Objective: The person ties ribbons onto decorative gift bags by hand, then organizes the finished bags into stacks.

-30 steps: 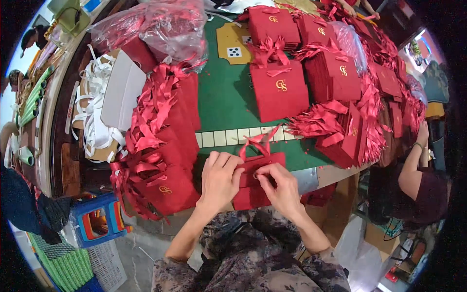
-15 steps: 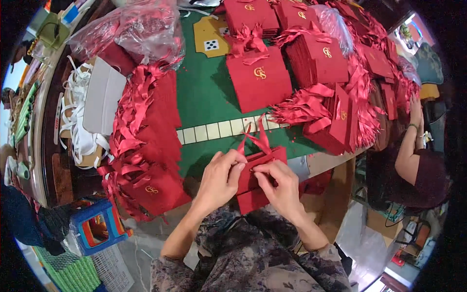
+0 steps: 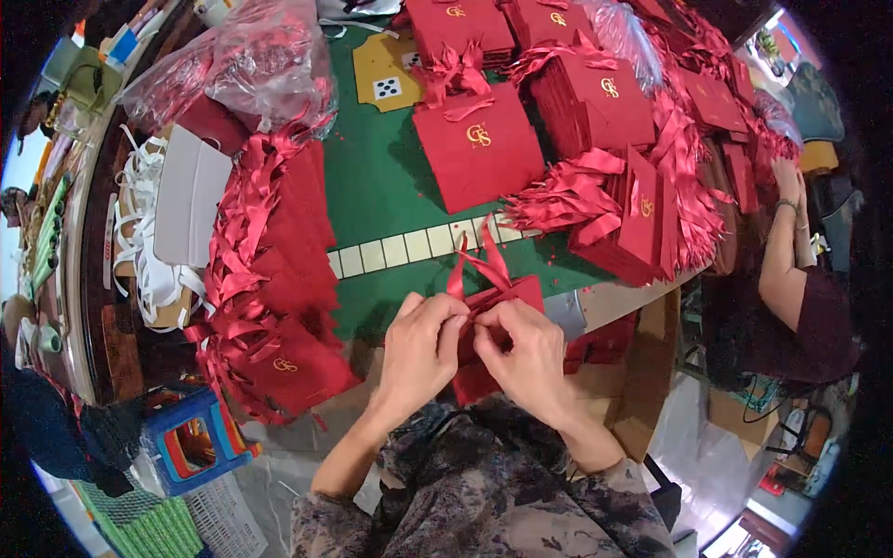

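A red paper gift bag [image 3: 474, 383] is between my hands at the table's near edge. Its red ribbon [image 3: 489, 266] stands up in loops above the bag's top edge. My left hand [image 3: 419, 346] is closed, thumb and fingers pinching at the upper left of the bag. My right hand [image 3: 526, 352] is closed in a pinch close beside it, at the bag's top edge. The fingertips of both hands almost meet, and they hide the small part they pinch.
A long row of red ribboned bags [image 3: 293, 279] lies left. More stacks of red bags [image 3: 595, 102] fill the far right. A white box with white ribbons [image 3: 191, 200] stands far left, near a clear plastic bag [image 3: 265, 65]. At right is another person's arm [image 3: 784, 265].
My right hand has moved slightly left, closer to my left hand, and its fingers are drawn tighter at the bag's top. The whole view has shifted a little.
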The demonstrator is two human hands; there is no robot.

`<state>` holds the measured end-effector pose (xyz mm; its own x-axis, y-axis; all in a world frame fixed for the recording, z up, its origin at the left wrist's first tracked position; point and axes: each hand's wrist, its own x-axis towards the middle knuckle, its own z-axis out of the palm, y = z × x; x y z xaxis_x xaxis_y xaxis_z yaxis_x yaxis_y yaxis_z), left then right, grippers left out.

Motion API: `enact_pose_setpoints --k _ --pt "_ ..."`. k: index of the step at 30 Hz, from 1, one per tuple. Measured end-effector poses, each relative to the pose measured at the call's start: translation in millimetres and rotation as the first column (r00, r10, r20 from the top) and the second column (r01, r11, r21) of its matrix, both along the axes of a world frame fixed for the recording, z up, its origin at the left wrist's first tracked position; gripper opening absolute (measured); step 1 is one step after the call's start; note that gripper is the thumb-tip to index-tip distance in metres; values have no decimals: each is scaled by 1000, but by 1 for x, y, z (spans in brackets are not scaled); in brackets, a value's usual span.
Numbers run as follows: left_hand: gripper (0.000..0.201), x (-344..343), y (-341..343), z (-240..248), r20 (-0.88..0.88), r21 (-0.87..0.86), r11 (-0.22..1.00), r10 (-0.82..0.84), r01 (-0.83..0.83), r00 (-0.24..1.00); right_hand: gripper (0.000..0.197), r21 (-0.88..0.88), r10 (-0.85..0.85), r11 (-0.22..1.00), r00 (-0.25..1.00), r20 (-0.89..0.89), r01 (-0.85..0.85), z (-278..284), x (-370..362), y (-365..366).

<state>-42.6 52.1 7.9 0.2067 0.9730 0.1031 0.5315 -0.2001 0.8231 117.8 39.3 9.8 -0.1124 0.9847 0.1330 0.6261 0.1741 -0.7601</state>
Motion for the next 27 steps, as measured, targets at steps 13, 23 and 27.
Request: enact_pose_setpoints --k 13,23,27 --pt "9 0 -8 -5 39 1 999 43 -43 998 17 256 -69 964 997 -31 75 -22 -11 -9" --pt "15 -8 -13 -15 7 -37 996 -77 77 997 14 91 105 990 994 -13 -104 -8 9 -3" --pt "19 -13 -13 -11 -11 28 996 -90 90 996 12 159 100 983 995 -24 -95 6 21 15"
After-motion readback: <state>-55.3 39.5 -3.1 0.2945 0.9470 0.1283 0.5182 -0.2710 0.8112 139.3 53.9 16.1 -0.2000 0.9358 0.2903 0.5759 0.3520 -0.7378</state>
